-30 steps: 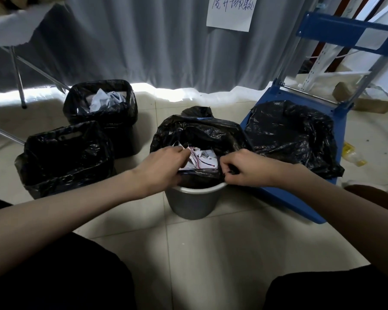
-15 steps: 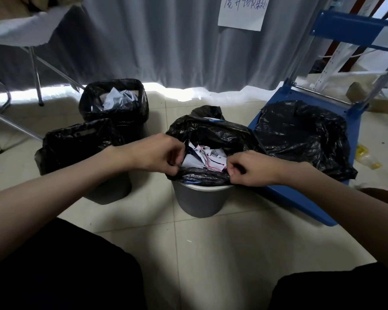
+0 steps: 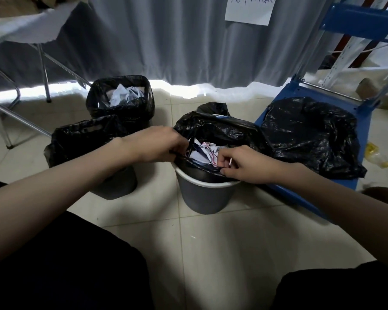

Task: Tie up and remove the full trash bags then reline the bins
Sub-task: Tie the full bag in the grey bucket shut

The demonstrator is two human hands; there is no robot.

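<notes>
Both fingertips (image 3: 222, 163) half-hidden in black bag (image 3: 222, 133) folds

Left hand (image 3: 159, 143) shifted right onto bag rim (image 3: 184, 158) — right hand (image 3: 244, 167) edged inward.

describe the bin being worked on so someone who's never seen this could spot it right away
Start at the blue cart on the right; the bin stands on the floor just left of it, nearest the person. It is round and grey with a pale rim, and both the left hand and right hand pinch its black bag. The other two bins are fully wrapped in black bags and untouched.
</notes>
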